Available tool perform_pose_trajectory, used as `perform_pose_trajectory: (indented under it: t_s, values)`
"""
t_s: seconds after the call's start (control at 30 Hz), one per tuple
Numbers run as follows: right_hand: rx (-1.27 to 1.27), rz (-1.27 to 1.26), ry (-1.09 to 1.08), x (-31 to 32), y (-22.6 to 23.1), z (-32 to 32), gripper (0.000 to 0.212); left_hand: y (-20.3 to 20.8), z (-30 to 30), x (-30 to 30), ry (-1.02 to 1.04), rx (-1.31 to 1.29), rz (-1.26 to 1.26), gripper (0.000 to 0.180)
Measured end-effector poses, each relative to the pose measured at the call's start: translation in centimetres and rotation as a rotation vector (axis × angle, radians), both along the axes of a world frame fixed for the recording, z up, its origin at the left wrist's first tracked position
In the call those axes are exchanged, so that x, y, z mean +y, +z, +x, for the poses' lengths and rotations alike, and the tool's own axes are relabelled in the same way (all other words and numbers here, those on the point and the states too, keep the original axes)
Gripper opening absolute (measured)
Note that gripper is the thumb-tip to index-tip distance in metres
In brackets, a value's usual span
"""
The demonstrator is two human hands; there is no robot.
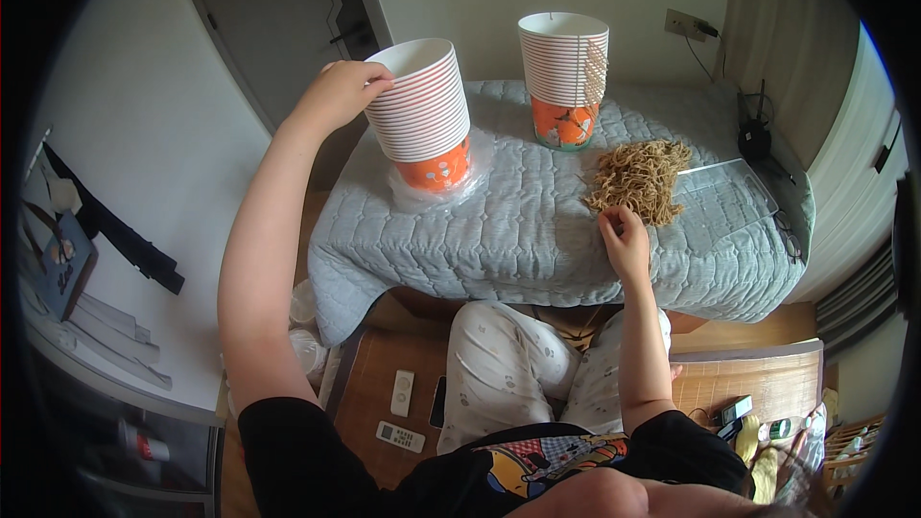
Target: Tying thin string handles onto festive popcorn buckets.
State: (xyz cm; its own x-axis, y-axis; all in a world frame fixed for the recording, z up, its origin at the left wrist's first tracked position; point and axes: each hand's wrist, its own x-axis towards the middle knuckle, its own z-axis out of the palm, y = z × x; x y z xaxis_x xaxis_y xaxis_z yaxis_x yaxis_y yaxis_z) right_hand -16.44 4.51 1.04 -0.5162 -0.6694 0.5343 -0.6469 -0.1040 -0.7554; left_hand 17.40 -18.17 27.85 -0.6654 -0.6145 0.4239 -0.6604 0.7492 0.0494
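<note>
My left hand [347, 88] is closed on the rim of a tall stack of paper cups [419, 105], white with red-edged rims and an orange printed base. That stack leans a little on crumpled clear plastic wrap [470, 177]. At the near edge of a tangled heap of brown strings [638, 177] is my right hand [625, 235], its fingers pinched together. Whether a string is caught between them cannot be made out. A second stack of paper cups [564, 67] stands upright farther right, with light, beaded-looking strands [595, 72] hanging down its side.
A grey-blue quilted cover [537, 230] drapes the table. To the heap's right lie a clear flat tray [734, 201] and a black device with antennas [755, 129]. Two white remote controls [401, 435] lie beside my legs. A grey door [269, 19] stands behind at left.
</note>
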Motion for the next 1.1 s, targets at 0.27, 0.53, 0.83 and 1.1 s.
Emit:
perform_pose_trajectory:
  t_s: [0.27,0.53,0.83,1.1]
  values:
    - [-0.019,0.000,0.010,0.2,-0.2,-0.3,0.013,0.9,-0.4,0.9,0.065,-0.095,-0.026,0.019]
    - [-0.031,-0.018,0.024,0.4,-0.2,-0.4,0.013,0.8,-0.4,1.1,0.069,-0.146,-0.121,0.018]
    - [-0.067,-0.012,0.021,0.4,-0.2,-0.2,0.012,1.1,-0.6,1.3,0.056,-0.140,-0.168,0.017]
    - [-0.063,-0.028,0.030,0.3,-0.4,-0.4,0.012,1.4,-1.0,2.0,0.035,-0.069,-0.268,0.017]
